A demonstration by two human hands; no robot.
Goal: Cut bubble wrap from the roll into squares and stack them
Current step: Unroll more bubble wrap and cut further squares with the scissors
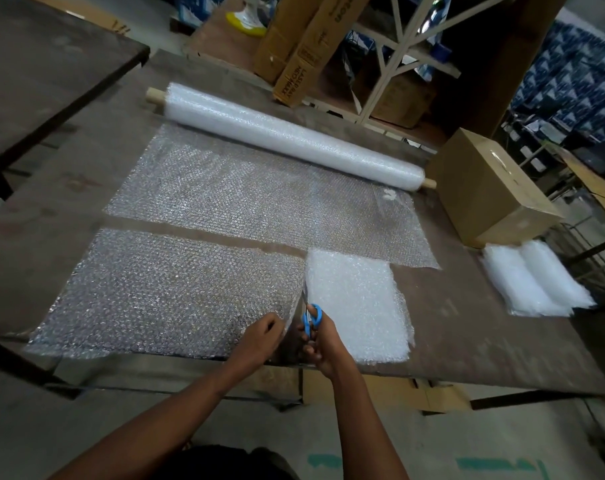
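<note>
Table [467, 341] is your bench, w/ the roll [287, 136] lying across the far side, sheet [259, 199] still attached and spread toward you. Nearer, a cut strip [162, 292] lies flat along the front edge, apart from the sheet by a bare gap. Box [484, 188] sits at the right end of the roll; stack [533, 278] of finished pieces is just in front of it, well apart from where you're working. A doubled white pad [356, 303] lies at the strip's right end, beside your cut line.

Your right hand [323, 344] is curled thru the blue scissors [309, 315], blades pointing away into the strip; can't tell if the blades are apart or closed. Your left hand [259, 336] pinches the strip's edge just left of the scissors, lifting it slightly.

Handling, as I judge it: wrap is v. light, floppy, a bit slick, so it'll buckle and drift ahead of the blades. Keep it taut w/ the left hand close to the cut, pinching the edge, not the middle. Bubbles pop if you press hard, so go light. Cut pcs will slide, so square them by the corners when stacking.
</note>
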